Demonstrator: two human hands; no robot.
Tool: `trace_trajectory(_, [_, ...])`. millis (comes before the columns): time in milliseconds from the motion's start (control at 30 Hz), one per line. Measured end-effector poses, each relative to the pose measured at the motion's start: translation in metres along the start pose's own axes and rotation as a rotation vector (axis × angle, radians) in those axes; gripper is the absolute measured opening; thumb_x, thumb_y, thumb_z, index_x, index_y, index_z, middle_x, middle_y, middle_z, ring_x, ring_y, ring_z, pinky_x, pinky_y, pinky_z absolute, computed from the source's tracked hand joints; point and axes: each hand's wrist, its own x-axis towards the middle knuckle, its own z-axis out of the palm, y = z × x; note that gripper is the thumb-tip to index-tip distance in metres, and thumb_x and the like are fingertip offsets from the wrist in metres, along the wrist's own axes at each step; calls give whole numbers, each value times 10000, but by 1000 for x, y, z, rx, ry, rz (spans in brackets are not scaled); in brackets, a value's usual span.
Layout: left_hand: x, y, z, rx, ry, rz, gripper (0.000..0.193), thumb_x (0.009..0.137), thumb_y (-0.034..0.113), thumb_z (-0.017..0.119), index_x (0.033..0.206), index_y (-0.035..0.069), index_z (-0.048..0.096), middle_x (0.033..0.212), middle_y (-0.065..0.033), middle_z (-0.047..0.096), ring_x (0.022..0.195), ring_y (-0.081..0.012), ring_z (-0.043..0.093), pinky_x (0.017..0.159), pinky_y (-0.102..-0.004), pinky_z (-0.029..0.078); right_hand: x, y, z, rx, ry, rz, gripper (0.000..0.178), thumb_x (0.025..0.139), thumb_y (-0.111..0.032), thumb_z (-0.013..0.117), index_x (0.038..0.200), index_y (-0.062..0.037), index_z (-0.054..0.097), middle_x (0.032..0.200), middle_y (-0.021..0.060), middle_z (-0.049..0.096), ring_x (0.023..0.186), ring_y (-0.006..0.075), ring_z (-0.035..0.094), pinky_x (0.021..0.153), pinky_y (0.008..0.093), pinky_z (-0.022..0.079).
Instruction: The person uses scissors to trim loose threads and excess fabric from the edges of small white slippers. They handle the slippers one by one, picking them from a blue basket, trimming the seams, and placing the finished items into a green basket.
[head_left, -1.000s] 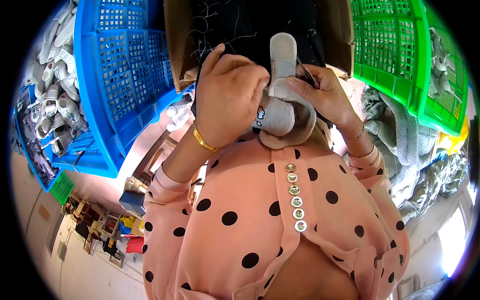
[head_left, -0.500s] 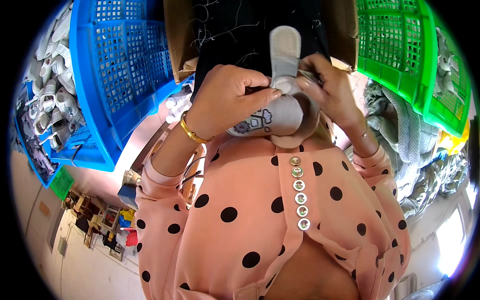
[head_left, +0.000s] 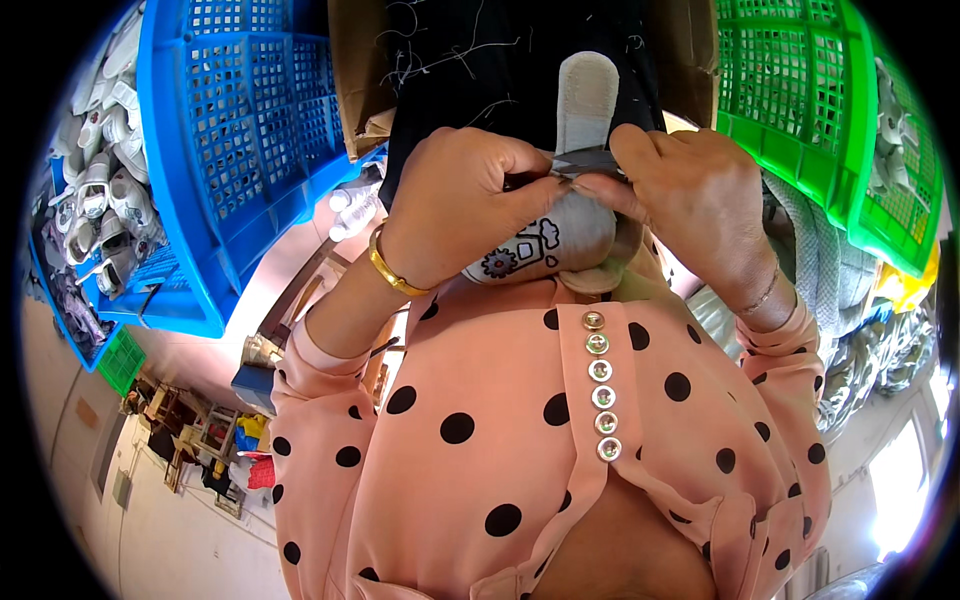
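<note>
A small off-white shoe upper (head_left: 575, 235) with a dark printed or stitched pattern lies in my hands, close to my body. Its long strap (head_left: 588, 95), with a pale patch, sticks up away from me over the dark cloth. My left hand (head_left: 470, 185) pinches the shoe at the strap's base between thumb and fingers. In my right hand (head_left: 690, 190) are grey metal thread snips (head_left: 592, 160), closed in by the fingers. Their blades lie across the base of the strap, near my left thumb tip. The handle part is hidden by my fingers.
On the left stands a blue plastic crate (head_left: 260, 120), beside a heap of similar white shoes (head_left: 110, 200). A green crate (head_left: 790, 120) is at the right, above grey fabric pieces (head_left: 820, 260). Loose threads (head_left: 455, 55) lie on the dark cloth between cardboard sides (head_left: 690, 60).
My right hand has turned and moved up over the shoe, bringing the snips across the strap's base. The strap has swung slightly right. My left hand keeps its pinch.
</note>
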Motion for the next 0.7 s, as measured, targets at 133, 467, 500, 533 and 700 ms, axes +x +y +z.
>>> trace_trajectory(133, [-1, 4, 3, 60, 17, -14, 163, 815, 146, 725, 860, -11, 721, 630, -70, 659, 524, -62, 554, 491, -216, 426, 3, 2, -6, -41, -39, -54, 393, 806, -473, 658, 700, -133, 491, 544, -12, 469, 507, 154, 534, 501, 289, 402])
trace_trajectory(467, [-5, 4, 8, 88, 103, 34, 127, 786, 184, 686, 812, 78, 750, 589, -92, 634, 473, -215, 594, 477, -286, 440, 13, 1, -25, -62, -250, -88, 332, 799, -421, 686, 738, -134, 529, 566, -5, 520, 540, 164, 575, 512, 283, 428])
trace_trajectory(500, [-5, 4, 9, 77, 104, 36, 124, 787, 181, 686, 812, 77, 750, 592, -92, 636, 473, -215, 595, 477, -286, 440, 14, 1, -26, -54, -255, -83, 335, 803, -425, 682, 738, -133, 532, 561, -1, 526, 536, 165, 580, 512, 280, 431])
trace_trajectory(533, [-5, 4, 9, 67, 105, 37, 122, 788, 178, 686, 812, 77, 750, 595, -93, 638, 473, -214, 595, 477, -285, 441, 14, 1, -26, -46, -259, -78, 338, 808, -430, 678, 737, -132, 535, 556, 3, 532, 533, 166, 586, 512, 278, 434])
trace_trajectory(700, [-6, 4, 10, 56, 106, 35, 124, 792, 181, 688, 811, 74, 749, 613, -96, 648, 479, -217, 601, 479, -287, 446, 14, -2, -27, -51, -247, -72, 350, 820, -438, 668, 717, -130, 536, 544, 10, 543, 518, 168, 595, 496, 278, 437])
